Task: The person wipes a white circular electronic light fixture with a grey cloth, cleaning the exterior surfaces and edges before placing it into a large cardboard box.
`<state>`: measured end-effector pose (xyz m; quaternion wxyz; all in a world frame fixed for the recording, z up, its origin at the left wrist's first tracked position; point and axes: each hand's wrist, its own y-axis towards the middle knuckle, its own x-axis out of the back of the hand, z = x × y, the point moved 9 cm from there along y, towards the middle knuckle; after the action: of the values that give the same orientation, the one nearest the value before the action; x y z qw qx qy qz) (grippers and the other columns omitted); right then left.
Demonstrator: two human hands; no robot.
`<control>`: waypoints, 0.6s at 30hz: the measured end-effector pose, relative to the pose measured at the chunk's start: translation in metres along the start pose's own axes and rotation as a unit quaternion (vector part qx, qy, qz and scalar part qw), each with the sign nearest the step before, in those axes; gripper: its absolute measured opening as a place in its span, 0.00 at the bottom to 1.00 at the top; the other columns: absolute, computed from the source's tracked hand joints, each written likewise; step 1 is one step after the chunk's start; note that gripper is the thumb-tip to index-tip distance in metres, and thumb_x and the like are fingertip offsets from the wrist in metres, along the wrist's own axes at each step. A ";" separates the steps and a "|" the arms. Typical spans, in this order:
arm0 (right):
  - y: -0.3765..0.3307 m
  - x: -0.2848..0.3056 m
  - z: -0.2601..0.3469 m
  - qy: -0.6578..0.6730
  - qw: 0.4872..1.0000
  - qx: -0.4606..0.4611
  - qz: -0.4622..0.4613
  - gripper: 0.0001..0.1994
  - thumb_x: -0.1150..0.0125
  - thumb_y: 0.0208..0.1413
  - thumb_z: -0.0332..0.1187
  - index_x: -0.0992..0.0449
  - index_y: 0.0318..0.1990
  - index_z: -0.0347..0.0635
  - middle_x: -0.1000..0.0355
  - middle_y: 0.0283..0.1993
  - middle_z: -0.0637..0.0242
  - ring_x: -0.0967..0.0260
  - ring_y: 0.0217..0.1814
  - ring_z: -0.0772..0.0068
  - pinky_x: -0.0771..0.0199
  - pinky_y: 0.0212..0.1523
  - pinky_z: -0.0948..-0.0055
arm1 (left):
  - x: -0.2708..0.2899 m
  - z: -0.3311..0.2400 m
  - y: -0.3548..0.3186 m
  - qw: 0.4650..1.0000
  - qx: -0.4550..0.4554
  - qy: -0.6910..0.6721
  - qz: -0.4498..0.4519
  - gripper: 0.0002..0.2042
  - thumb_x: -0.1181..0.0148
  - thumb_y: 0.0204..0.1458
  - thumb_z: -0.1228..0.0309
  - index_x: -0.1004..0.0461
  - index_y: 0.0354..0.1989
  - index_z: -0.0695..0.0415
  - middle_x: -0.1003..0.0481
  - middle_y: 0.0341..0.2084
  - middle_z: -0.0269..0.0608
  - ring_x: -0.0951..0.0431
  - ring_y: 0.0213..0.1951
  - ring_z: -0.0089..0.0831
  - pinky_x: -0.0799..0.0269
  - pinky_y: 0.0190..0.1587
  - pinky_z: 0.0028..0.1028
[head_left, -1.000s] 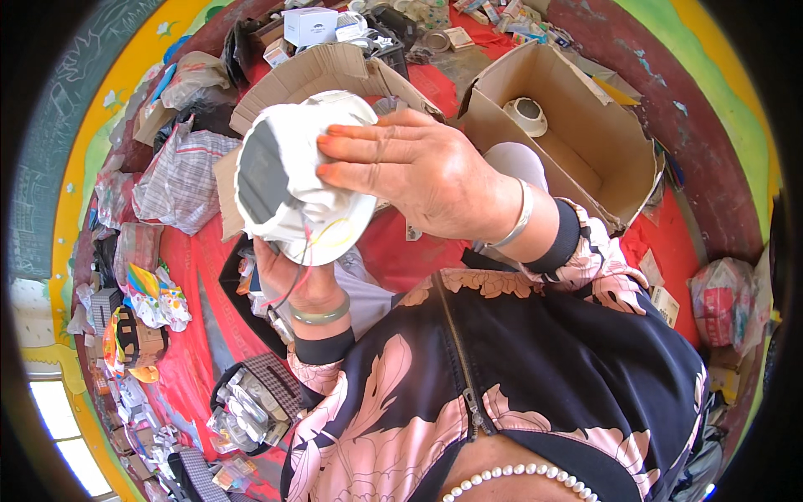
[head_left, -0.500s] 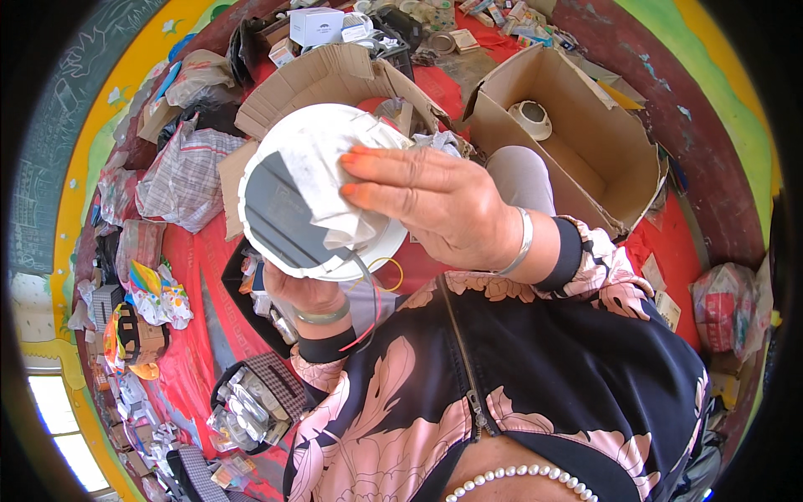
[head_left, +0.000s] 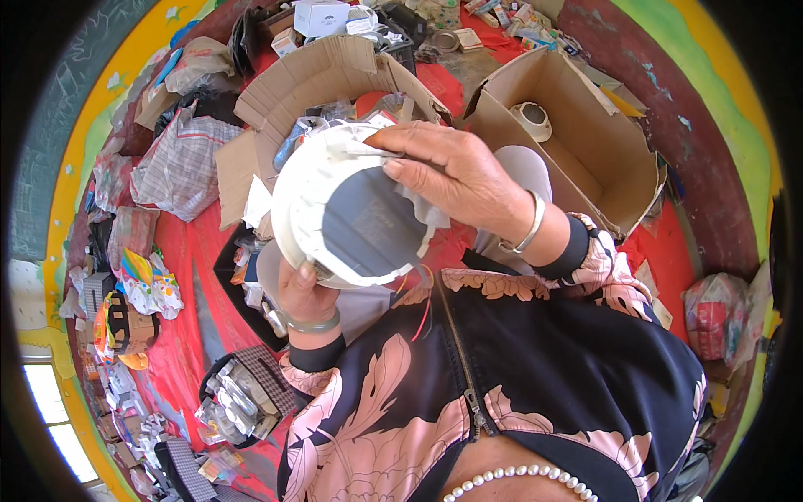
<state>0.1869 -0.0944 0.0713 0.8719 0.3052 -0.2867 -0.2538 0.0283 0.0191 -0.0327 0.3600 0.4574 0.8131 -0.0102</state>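
Note:
A round white light fixture [head_left: 374, 224] with a dark grey face and thin red and yellow wires is held up in front of my chest, tilted. My left hand [head_left: 306, 293] grips its lower left rim, thumb on the near side. My right hand [head_left: 464, 171] lies over its upper right rim, fingers bent around a white cloth [head_left: 432, 214] that is pressed against the edge. Part of the cloth is hidden under the fingers. The fixture's far side cannot be seen.
An open cardboard box [head_left: 602, 159] at the right holds a similar white round fixture [head_left: 531, 122]. Another open box [head_left: 309, 79] with mixed items stands behind my hands. A checked bag [head_left: 180, 167] lies at the left, and a basket of small parts [head_left: 242, 397] at the lower left.
The fixture has turned and shifted right and slightly down, showing its grey face more fully. My right hand and the cloth have moved from across the face to the upper right rim.

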 end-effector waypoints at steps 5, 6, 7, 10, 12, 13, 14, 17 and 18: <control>0.003 -0.015 -0.005 0.063 0.997 -0.029 0.042 0.09 0.46 0.54 0.30 0.25 0.39 0.36 0.26 0.38 0.58 0.30 0.40 0.57 0.31 0.42 0.65 | -0.005 0.015 -0.006 0.990 0.101 0.091 0.026 0.30 0.41 0.48 0.66 0.43 0.56 0.71 0.32 0.50 0.50 0.29 0.50 0.38 0.35 0.52 0.33; 0.007 -0.020 0.003 0.022 0.996 0.016 0.080 0.09 0.46 0.54 0.29 0.25 0.40 0.35 0.26 0.38 0.58 0.29 0.41 0.57 0.31 0.43 0.66 | -0.008 0.019 -0.005 0.991 0.109 0.077 0.022 0.30 0.41 0.48 0.65 0.42 0.56 0.71 0.32 0.50 0.50 0.29 0.50 0.38 0.35 0.52 0.32; 0.010 -0.026 0.012 -0.018 0.991 0.061 0.117 0.08 0.46 0.55 0.28 0.25 0.40 0.35 0.26 0.39 0.59 0.29 0.41 0.58 0.31 0.43 0.66 | -0.011 0.023 -0.005 0.991 0.118 0.063 0.019 0.30 0.41 0.48 0.65 0.42 0.56 0.71 0.32 0.50 0.50 0.29 0.50 0.38 0.35 0.52 0.32; 0.007 -0.039 0.042 -0.017 0.967 0.192 0.166 0.07 0.43 0.51 0.32 0.25 0.33 0.38 0.26 0.35 0.62 0.30 0.39 0.58 0.32 0.41 0.63 | 0.004 0.031 -0.007 0.995 0.100 0.012 0.011 0.26 0.43 0.50 0.68 0.40 0.55 0.70 0.30 0.47 0.48 0.28 0.48 0.37 0.34 0.51 0.32; 0.002 -0.047 0.053 -0.023 0.936 0.221 0.273 0.12 0.43 0.54 0.37 0.24 0.39 0.38 0.27 0.42 0.60 0.31 0.47 0.60 0.37 0.50 0.63 | 0.004 0.033 -0.008 0.996 0.086 -0.030 0.024 0.25 0.44 0.51 0.69 0.39 0.54 0.70 0.31 0.48 0.49 0.29 0.49 0.37 0.35 0.53 0.33; 0.004 -0.046 0.051 -0.009 0.936 0.220 0.273 0.12 0.45 0.55 0.38 0.24 0.39 0.38 0.27 0.43 0.60 0.31 0.48 0.60 0.37 0.50 0.63 | 0.005 0.033 -0.006 0.996 0.080 -0.027 0.021 0.25 0.44 0.51 0.69 0.40 0.55 0.70 0.31 0.48 0.49 0.29 0.50 0.37 0.35 0.53 0.33; 0.008 -0.044 0.045 0.006 0.937 0.219 0.273 0.13 0.46 0.56 0.38 0.24 0.40 0.38 0.27 0.43 0.60 0.32 0.49 0.60 0.36 0.50 0.64 | 0.007 0.033 -0.005 0.997 0.074 -0.024 0.019 0.25 0.44 0.51 0.69 0.40 0.55 0.70 0.31 0.48 0.49 0.29 0.50 0.37 0.35 0.53 0.33; 0.022 -0.030 -0.009 0.006 0.966 0.076 0.245 0.17 0.57 0.62 0.39 0.26 0.44 0.36 0.28 0.45 0.58 0.32 0.50 0.58 0.35 0.54 0.63 | 0.011 0.030 -0.001 0.998 0.056 -0.013 -0.001 0.26 0.44 0.51 0.68 0.41 0.56 0.70 0.32 0.49 0.49 0.30 0.50 0.37 0.36 0.53 0.33; 0.021 -0.025 -0.029 0.073 0.970 -0.012 0.232 0.18 0.58 0.63 0.40 0.26 0.45 0.35 0.28 0.46 0.57 0.32 0.50 0.58 0.36 0.54 0.64 | 0.014 0.028 0.000 0.999 0.046 -0.007 -0.013 0.27 0.44 0.51 0.67 0.41 0.56 0.70 0.32 0.50 0.49 0.30 0.51 0.37 0.36 0.54 0.33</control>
<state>0.1943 -0.0531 0.0582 0.9292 0.2374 -0.2821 -0.0252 0.0406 0.0195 -0.0618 0.3441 0.4631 0.8149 -0.0557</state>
